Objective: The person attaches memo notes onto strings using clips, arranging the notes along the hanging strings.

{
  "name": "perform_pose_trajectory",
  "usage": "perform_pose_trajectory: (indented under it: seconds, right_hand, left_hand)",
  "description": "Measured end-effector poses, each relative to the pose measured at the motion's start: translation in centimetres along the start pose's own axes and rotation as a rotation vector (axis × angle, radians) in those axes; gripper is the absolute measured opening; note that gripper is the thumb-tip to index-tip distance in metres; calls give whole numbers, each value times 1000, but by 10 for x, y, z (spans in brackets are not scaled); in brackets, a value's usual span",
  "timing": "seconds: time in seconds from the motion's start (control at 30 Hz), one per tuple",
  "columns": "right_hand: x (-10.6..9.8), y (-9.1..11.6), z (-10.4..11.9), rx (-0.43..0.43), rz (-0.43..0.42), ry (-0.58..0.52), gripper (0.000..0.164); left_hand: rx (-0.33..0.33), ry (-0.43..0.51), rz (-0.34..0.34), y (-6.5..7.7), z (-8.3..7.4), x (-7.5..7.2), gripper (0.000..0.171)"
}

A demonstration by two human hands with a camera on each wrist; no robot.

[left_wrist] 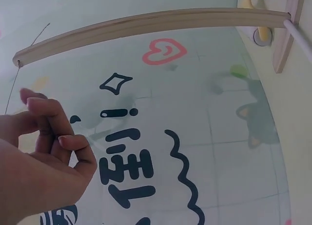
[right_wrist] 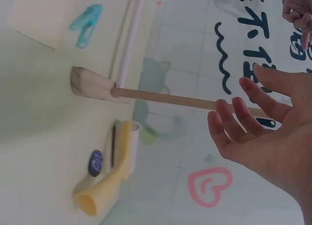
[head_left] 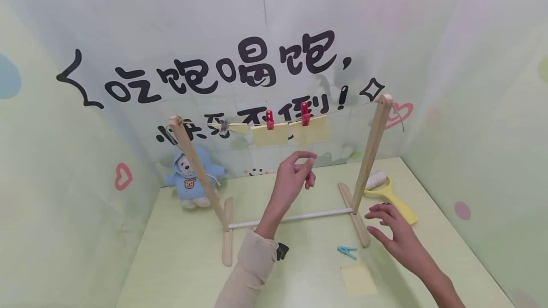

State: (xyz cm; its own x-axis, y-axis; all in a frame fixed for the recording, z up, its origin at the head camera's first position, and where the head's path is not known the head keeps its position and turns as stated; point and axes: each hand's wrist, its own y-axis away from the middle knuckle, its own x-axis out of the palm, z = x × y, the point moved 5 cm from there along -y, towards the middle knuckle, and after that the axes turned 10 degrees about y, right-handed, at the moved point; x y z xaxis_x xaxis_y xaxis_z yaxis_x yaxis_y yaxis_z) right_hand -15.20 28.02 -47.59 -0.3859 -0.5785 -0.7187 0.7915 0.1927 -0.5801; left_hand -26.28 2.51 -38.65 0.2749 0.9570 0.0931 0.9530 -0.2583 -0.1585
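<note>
My left hand is raised below the string, fingers loosely bent and holding nothing. My right hand hovers by the right foot of the wooden stand, its fingers apart and relaxed. Two yellow paper squares hang from the string under a red clothespin and another red clothespin. Further left, a grey clothespin holds a third yellow paper. On the table, a blue clothespin lies just behind a loose yellow paper square.
A yellow-handled lint roller lies right of the stand, beside a small dark blue object. A plush toy in a blue hoodie sits behind the left post. A white rod joins the stand's feet. Printed curtains surround the table.
</note>
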Motion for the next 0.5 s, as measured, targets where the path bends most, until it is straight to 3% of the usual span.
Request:
perform_pose_trajectory:
  seconds: [0.13, 0.27, 0.33, 0.43, 0.5]
  right_hand:
    - [15, 15, -7, 31, 52, 17, 39]
    - [29, 25, -14, 96, 119, 18, 34]
    - [40, 31, -23, 136, 168, 4, 29]
    - [61, 42, -43, 160, 234, -2, 21]
    - [77, 50, -55, 147, 271, 11, 25]
  left_hand:
    - [-40, -163, 105, 12, 36, 10, 23]
    - [-125, -380, 214, 40, 95, 29, 23]
    - [-179, -500, 235, 57, 126, 40, 26]
    - [-155, -728, 256, 85, 168, 56, 31]
    - [-122, -866, 271, 102, 188, 65, 38]
